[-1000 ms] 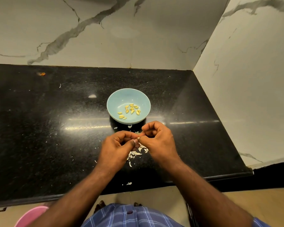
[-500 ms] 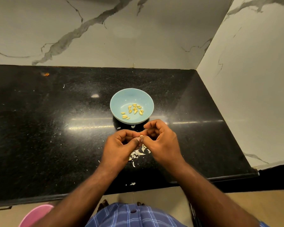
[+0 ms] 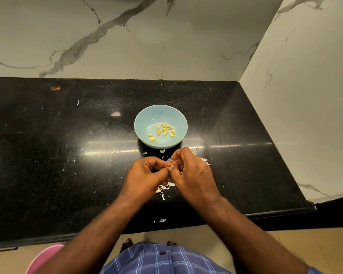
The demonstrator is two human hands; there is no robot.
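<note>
Nearest to the camera are a blue checked shirt (image 3: 158, 260) and, low on the left, a round pink plastic container (image 3: 46, 258). Above the front part of the black speckled stone counter (image 3: 67, 155) the left hand (image 3: 147, 177) and the right hand (image 3: 194, 175) are together, fingers curled, and both pinch one small pale clove (image 3: 172, 166), probably garlic, between their fingertips. Only a small part of it shows between the fingers. I judge it very light, firm inside, with a thin dry skin that tears easily; once bare it may be a little slippery, so it is better to hold the body with one hand and to catch the loose skin edge at the tip with the nails of the other. White papery skins (image 3: 162, 187) lie on the counter under and around the hands. Just behind them stands a light blue round bowl (image 3: 147, 119) with yellow peeled cloves (image 3: 162, 131) inside. Farthest is the grey-veined marble wall (image 3: 166, 46).
</note>
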